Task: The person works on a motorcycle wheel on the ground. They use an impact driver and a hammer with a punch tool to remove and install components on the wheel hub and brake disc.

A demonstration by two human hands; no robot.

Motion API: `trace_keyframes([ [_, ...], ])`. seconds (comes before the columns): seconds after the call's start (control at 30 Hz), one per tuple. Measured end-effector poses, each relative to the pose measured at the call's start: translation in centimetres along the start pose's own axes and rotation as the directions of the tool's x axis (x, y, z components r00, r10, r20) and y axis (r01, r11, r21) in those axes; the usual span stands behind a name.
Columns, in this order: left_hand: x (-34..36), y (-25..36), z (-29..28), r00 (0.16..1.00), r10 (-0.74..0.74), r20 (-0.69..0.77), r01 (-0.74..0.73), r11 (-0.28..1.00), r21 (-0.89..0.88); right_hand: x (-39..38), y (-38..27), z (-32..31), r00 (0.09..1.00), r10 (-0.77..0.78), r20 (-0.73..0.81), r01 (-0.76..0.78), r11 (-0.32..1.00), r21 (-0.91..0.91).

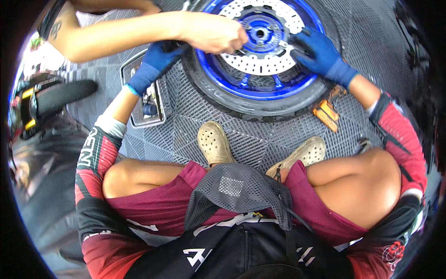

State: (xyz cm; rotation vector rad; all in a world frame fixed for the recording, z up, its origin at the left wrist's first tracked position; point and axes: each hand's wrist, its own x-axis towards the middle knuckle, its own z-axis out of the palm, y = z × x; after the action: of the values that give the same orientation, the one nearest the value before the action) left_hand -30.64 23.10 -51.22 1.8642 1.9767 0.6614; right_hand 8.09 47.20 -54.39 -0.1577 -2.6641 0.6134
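A motorcycle wheel lies flat in front of me, with a blue rim (pixel 258 96), a black tyre (pixel 223 95) and a silver drilled brake disc (pixel 254 68) on top. My right hand (pixel 320 55), in a blue glove, rests at the disc's right side, thumb and fingers apart. At the tyre's left edge is my left hand (pixel 161 58), gloved too; another person's forearm passes just above it, and its fingers are dark and partly hidden. That person's bare hand (pixel 216 33) is closed beside the blue hub (pixel 261 43); what it holds, if anything, is hidden.
A shallow grey tray (pixel 162 104) with small parts sits left of the wheel. An orange and black tool (pixel 327 115) lies right of the tyre on the grey grid floor (pixel 253 142). Another black tyre (pixel 65 97) stands far left. My tan clogs (pixel 214 142) are near the wheel.
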Motion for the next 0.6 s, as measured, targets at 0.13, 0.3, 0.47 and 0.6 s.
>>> trace_keyframes([
  [0.13,2.0,0.3,4.9,0.950,-0.143,0.277,0.144,0.989,0.017,-0.6,0.9,0.2,1.000,-0.008,0.004,0.008,0.997,-0.072],
  [0.3,0.5,-7.4,8.8,0.913,-0.070,0.402,0.193,0.943,-0.273,-1.5,-0.2,0.5,0.993,0.094,0.067,-0.092,0.995,-0.039],
  [0.47,2.6,-1.1,8.1,0.913,-0.054,0.404,0.331,0.679,-0.655,-5.7,-1.2,0.3,0.984,0.178,-0.002,-0.178,0.981,-0.084],
  [0.6,6.0,6.9,6.9,0.927,0.369,0.063,-0.370,0.929,0.016,-6.7,-1.1,0.2,0.998,0.044,0.040,-0.038,0.988,-0.150],
])
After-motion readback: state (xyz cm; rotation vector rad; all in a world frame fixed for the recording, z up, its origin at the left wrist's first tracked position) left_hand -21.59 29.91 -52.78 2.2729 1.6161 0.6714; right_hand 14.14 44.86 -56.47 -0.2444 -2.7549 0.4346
